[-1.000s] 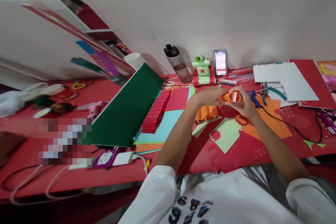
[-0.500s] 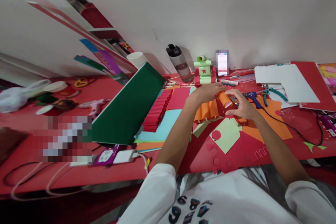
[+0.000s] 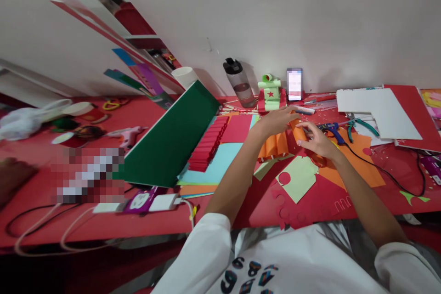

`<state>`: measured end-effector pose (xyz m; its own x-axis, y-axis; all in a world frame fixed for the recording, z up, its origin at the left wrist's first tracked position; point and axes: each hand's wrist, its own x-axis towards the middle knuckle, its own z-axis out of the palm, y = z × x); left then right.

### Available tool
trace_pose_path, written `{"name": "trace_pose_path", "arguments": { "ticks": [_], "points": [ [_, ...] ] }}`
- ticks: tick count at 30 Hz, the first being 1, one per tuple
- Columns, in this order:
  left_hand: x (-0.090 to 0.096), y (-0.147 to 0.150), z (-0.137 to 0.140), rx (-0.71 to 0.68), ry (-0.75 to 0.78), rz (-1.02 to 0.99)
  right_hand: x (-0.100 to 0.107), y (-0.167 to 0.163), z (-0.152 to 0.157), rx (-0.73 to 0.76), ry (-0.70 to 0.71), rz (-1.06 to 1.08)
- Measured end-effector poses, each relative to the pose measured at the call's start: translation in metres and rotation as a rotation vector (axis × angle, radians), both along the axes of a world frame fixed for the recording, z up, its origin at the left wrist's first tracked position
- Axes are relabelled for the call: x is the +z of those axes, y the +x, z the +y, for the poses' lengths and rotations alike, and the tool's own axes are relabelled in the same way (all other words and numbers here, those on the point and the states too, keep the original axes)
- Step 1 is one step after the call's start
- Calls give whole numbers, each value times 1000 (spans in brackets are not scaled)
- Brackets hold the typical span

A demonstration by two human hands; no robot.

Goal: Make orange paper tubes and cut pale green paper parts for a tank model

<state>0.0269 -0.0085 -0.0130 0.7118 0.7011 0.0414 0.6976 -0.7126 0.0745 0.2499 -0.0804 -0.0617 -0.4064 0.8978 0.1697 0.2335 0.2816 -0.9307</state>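
Both of my hands are over the far middle of the red table, at a curled orange paper roll (image 3: pixel 299 135). My right hand (image 3: pixel 317 140) grips its right side between thumb and fingers. My left hand (image 3: pixel 277 120) reaches over from the left and holds the roll's far end; its thumb is hidden. Below my left hand lies a row of folded orange paper rolls (image 3: pixel 274 146). Partly under my right wrist are orange-handled scissors (image 3: pixel 319 161). A light green paper sheet (image 3: pixel 296 179) with a red disc (image 3: pixel 284 178) lies nearer to me.
A dark green board (image 3: pixel 168 147) leans at an angle left of pleated red paper (image 3: pixel 208 144). Behind my hands stand a water bottle (image 3: pixel 240 85), a green paper model (image 3: pixel 270 94) and a phone (image 3: pixel 295 85). Right are a blue glue gun (image 3: pixel 333 131), pliers (image 3: pixel 367 126) and white board (image 3: pixel 389 112).
My right fingers have closed in around the orange paper roll. My left hand stays at its far end. The whole view has shifted slightly.
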Motion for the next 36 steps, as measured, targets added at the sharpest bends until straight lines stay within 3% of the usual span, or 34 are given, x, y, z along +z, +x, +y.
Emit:
{"name": "trace_pose_path", "arguments": {
  "ticks": [7,16,21,27,33,36],
  "points": [
    [0,-7,5,-11,15,-143,11,-2,-4,-27,-54,75],
    [14,-7,0,-53,-74,-127,4,-5,0,-5,-108,208],
    [20,-4,-3,-47,-53,-109,3,-5,1,-71,-25,137],
    [26,-6,-14,224,-128,-297,-4,-8,3,-220,41,148],
    [19,16,-18,334,-399,-467,-11,-16,-5,-285,333,-13],
    [15,25,-17,325,-353,-517,-13,-20,-9,-244,439,-131]
  ]
}}
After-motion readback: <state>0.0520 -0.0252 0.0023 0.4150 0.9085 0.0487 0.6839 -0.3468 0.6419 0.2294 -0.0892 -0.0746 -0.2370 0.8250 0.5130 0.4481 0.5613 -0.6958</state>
